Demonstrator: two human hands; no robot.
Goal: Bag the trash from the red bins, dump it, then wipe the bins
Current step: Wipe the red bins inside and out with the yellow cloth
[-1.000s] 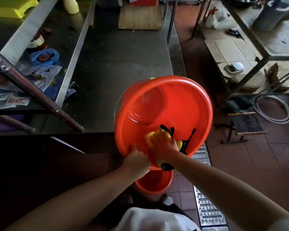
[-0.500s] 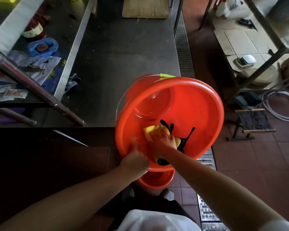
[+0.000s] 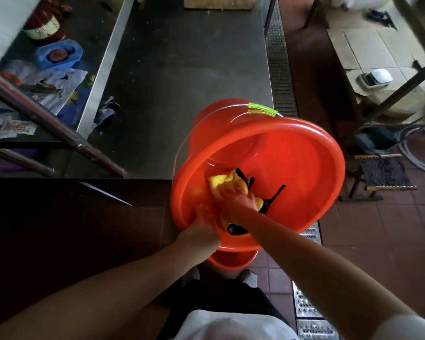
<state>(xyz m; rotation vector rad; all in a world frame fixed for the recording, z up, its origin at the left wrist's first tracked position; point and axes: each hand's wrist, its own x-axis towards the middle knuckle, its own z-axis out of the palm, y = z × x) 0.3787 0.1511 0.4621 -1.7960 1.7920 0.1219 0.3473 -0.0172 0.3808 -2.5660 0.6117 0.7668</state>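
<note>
A red bin (image 3: 292, 153) is tilted toward me at the near right corner of the steel table (image 3: 182, 69), its wire handle with a green grip (image 3: 261, 110) at the far rim. My left hand (image 3: 203, 224) grips the bin's near rim. Inside the bin, my right hand (image 3: 236, 197) presses a yellow and black cloth (image 3: 225, 181) against the lower inner wall. Part of a second red bin (image 3: 233, 260) shows on the floor below the first, close to my feet.
A slanted metal bar (image 3: 54, 126) crosses the left. Behind it a side shelf holds a blue bag (image 3: 59, 54), a jar and papers. A floor drain grate (image 3: 279, 62) runs along the table's right side. A small stool (image 3: 384, 173) and hoses sit at right.
My right hand has rubbed the cloth a little to the left along the bin's inner wall. The view has shifted, so the bin sits lower and more to the right. My left hand keeps its grip.
</note>
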